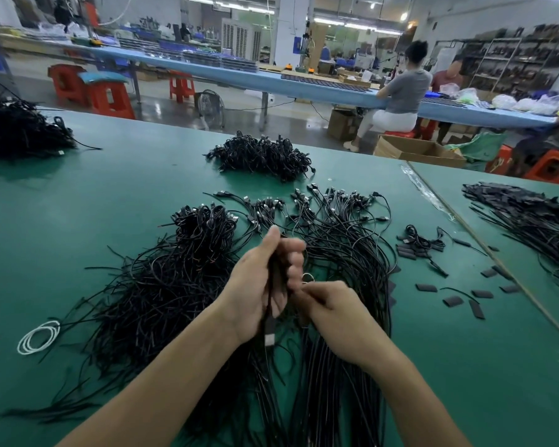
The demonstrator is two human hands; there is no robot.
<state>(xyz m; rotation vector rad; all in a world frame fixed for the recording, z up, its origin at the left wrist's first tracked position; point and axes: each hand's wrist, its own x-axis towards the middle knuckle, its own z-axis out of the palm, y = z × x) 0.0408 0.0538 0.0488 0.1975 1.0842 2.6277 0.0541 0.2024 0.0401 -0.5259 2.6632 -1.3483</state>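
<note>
Head-worn wide-angle view — forward and down, close over left hand (259,285) and right hand (333,314).

Left hand (255,285), right hand (333,314) bare; forearms (162,375) bare to frame edge

This is a factory assembly hall. Black cables (336,227) lie heaped on a wide green counter (110,204). A long blue counter (271,80) crosses the room, with a seated worker (402,91), red stools (110,100), cardboard boxes (413,151) and stocked shelving (513,59).
</note>
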